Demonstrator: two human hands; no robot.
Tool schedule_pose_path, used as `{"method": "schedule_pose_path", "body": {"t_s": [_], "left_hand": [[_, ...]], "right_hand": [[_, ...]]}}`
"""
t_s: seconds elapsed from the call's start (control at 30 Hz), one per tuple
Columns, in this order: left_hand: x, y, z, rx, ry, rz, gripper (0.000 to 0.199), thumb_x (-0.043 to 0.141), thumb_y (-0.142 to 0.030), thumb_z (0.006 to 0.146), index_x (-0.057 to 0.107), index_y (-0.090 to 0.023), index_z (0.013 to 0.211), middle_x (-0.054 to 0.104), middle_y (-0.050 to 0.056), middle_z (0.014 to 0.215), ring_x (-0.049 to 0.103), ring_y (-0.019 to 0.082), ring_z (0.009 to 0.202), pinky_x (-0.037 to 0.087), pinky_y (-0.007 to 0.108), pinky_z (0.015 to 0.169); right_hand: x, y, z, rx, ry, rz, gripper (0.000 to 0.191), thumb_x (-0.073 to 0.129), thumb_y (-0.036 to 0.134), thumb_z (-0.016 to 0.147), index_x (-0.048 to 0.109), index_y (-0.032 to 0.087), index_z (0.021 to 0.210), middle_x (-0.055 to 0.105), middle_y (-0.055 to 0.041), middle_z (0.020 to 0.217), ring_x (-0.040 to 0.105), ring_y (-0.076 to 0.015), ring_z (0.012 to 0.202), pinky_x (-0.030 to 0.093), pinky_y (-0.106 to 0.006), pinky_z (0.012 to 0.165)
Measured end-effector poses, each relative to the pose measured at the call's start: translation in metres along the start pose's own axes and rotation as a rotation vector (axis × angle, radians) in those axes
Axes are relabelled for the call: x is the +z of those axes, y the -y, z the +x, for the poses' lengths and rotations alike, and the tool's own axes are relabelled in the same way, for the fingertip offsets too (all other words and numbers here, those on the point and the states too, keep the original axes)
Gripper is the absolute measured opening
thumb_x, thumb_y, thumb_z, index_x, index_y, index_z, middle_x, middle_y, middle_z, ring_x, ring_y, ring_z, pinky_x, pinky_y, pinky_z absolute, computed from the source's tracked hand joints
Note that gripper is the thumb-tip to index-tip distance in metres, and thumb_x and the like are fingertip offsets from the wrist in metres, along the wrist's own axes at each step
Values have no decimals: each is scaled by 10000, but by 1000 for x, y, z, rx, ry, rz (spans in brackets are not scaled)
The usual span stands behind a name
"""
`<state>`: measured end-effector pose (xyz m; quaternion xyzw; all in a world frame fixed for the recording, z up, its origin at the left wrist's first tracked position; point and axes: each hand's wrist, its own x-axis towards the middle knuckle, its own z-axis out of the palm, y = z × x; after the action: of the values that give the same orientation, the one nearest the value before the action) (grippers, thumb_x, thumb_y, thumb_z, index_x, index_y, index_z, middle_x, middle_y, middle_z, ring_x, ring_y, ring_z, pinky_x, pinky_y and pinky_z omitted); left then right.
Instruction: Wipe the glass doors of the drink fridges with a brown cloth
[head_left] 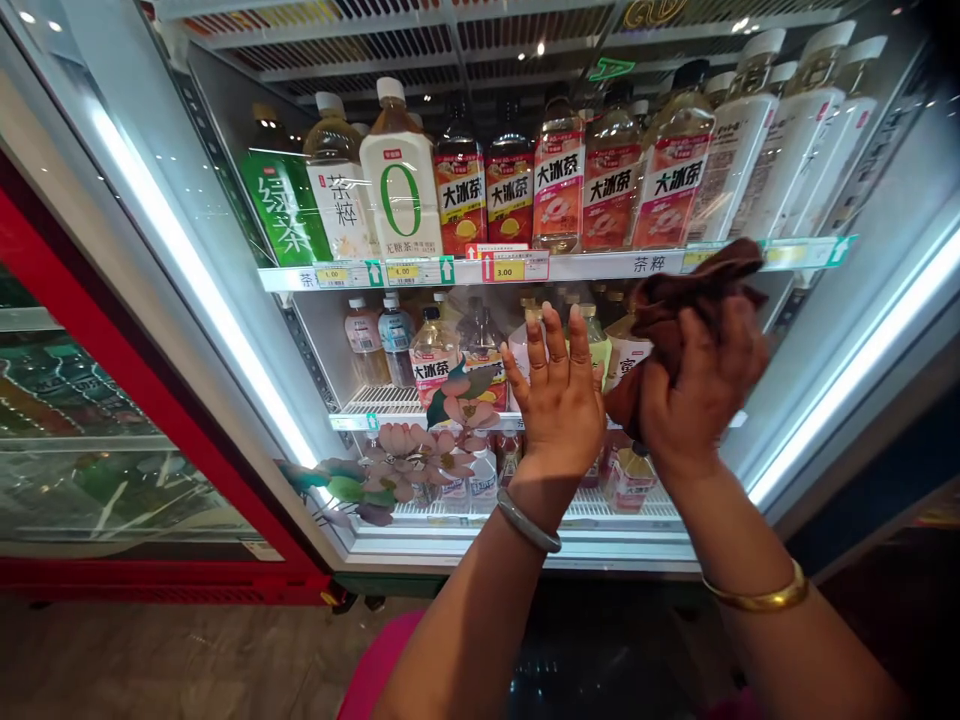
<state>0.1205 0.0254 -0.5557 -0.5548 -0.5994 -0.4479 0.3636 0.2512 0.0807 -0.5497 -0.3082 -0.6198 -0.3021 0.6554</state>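
Observation:
My left hand (pixel 559 390) is raised with its fingers apart, its palm toward the glass door of a lit drinks cooler. It holds nothing, and it wears a grey bangle (pixel 529 522) at the wrist. To its right, my right hand (pixel 694 400) grips a crumpled dark brown cloth (pixel 697 285) up near the shelf strip. A gold bangle (pixel 757 592) circles that wrist. Behind the hands, iced tea bottles (pixel 679 170) stand on the upper shelf. Both hands and the cloth hide part of the middle shelf's bottles.
Flower decorations (pixel 416 460) show across the lower left of the cooler front. Price tags line the upper shelf strip (pixel 450 268). At left stands a second, red-framed cooler (pixel 187 420). Bright light tubes (pixel 202 280) run down the sides.

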Motion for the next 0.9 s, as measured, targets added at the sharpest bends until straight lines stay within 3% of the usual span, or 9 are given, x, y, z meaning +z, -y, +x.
{"method": "schedule_pose_path", "body": {"t_s": [0.1, 0.2, 0.3, 0.4, 0.57, 0.7, 0.8, 0.9], "left_hand": [[1, 1, 0, -3, 3, -19, 759, 464, -238, 1020, 104, -179, 1685, 66, 111, 1758, -79, 253, 1627, -23, 609, 1317], [2, -6, -3, -18, 48, -42, 780, 484, -197, 992, 123, -163, 1683, 70, 101, 1760, -104, 247, 1625, -15, 605, 1315], [6, -19, -10, 102, 91, -73, 739, 497, -214, 996, 202, -180, 1673, 145, 56, 1758, -133, 195, 1616, -10, 555, 1320], [12, -28, -18, 193, 73, -81, 670, 479, -222, 1008, 292, -183, 1651, 200, 33, 1749, -106, 157, 1617, -42, 484, 1323], [14, -30, -21, 201, 80, -42, 531, 438, -259, 1041, 468, -189, 1567, 316, 69, 1711, 119, 218, 1638, -133, 534, 1302], [8, -37, -18, 148, 116, -84, 618, 455, -255, 1035, 334, -170, 1635, 242, 91, 1739, 10, 219, 1641, -71, 561, 1313], [5, -47, -19, 206, 126, -136, 663, 456, -229, 1025, 269, -165, 1657, 201, 61, 1752, -110, 191, 1621, -9, 533, 1325], [9, -54, -24, 280, 155, -157, 646, 419, -210, 1029, 276, -198, 1659, 208, 27, 1751, -101, 182, 1617, 26, 506, 1331]], "right_hand": [[0, 23, -7, -144, 80, 75, 545, 635, 243, 894, 571, 287, 1433, 503, -93, 1593, 408, -324, 1521, 348, -600, 1241], [-6, 5, -9, -245, 60, 99, 499, 679, 263, 895, 618, 322, 1387, 582, -74, 1525, 502, -316, 1455, 350, -591, 1248], [-13, -31, -6, -108, 1, 49, 589, 622, 226, 905, 561, 341, 1480, 498, -76, 1599, 483, -360, 1466, 323, -681, 1224], [-17, -40, -2, 87, -10, 1, 661, 528, 166, 913, 475, 324, 1553, 400, -71, 1660, 397, -387, 1516, 333, -727, 1186], [-15, -15, -9, -101, 9, 45, 502, 557, 199, 925, 588, 276, 1421, 544, -135, 1539, 490, -385, 1447, 411, -651, 1179], [-20, -47, -18, -184, 13, 59, 423, 628, 236, 883, 667, 287, 1301, 613, -141, 1452, 573, -383, 1353, 413, -617, 1183], [-23, -75, -17, -73, -55, -17, 518, 615, 242, 865, 634, 254, 1383, 563, -159, 1509, 544, -409, 1372, 408, -637, 1166], [-22, -68, -9, 6, -20, -59, 596, 578, 232, 903, 533, 215, 1497, 448, -168, 1617, 417, -394, 1500, 367, -651, 1199]]}}
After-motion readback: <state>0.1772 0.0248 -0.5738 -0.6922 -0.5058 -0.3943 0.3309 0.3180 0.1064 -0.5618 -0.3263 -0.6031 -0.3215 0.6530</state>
